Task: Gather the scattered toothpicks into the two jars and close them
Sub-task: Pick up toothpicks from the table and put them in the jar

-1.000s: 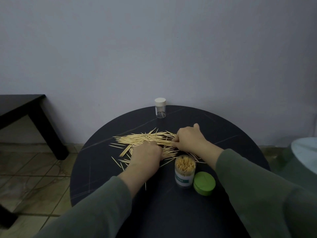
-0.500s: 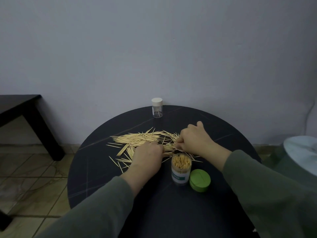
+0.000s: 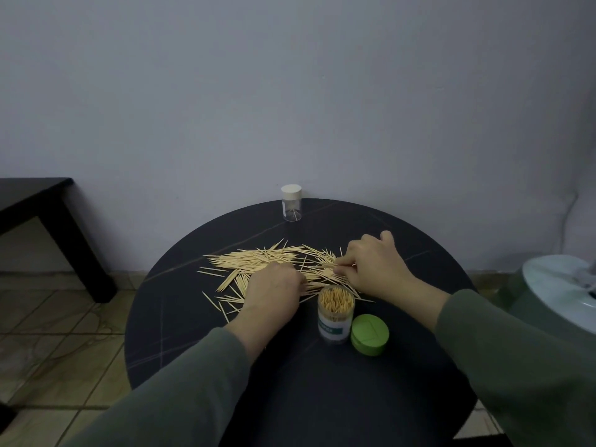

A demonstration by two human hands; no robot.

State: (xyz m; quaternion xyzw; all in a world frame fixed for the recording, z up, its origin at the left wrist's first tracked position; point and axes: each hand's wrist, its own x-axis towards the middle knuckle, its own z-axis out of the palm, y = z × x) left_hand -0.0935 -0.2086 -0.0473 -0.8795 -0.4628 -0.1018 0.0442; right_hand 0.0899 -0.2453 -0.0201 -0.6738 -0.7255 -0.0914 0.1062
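Table: a round black table (image 3: 193, 333) holds everything in the task.
Toothpicks: a loose pile of toothpicks (image 3: 258, 261) lies scattered across the middle of the table, spreading from left of centre to under both hands.
Left hand: the left hand (image 3: 274, 293) rests knuckles-up on the near part of the pile, fingers curled down onto the sticks; whether it grips any cannot be told.
Right hand: the right hand (image 3: 371, 269) sits on the right end of the pile, thumb and fingertips pinching a few toothpicks.
Open jar: 1 clear jar (image 3: 335, 321) stands upright near the front, just below the right hand, packed with upright toothpicks and with no lid on it.
Green lid: 1 green lid (image 3: 369, 333) lies on the table touching that jar's right side.
Far jar: 1 small clear jar (image 3: 292, 204) with a white lid on stands at the far edge, well apart from the pile, with a few sticks inside.
Sleeves: both arms wear green sleeves (image 3: 193, 398).
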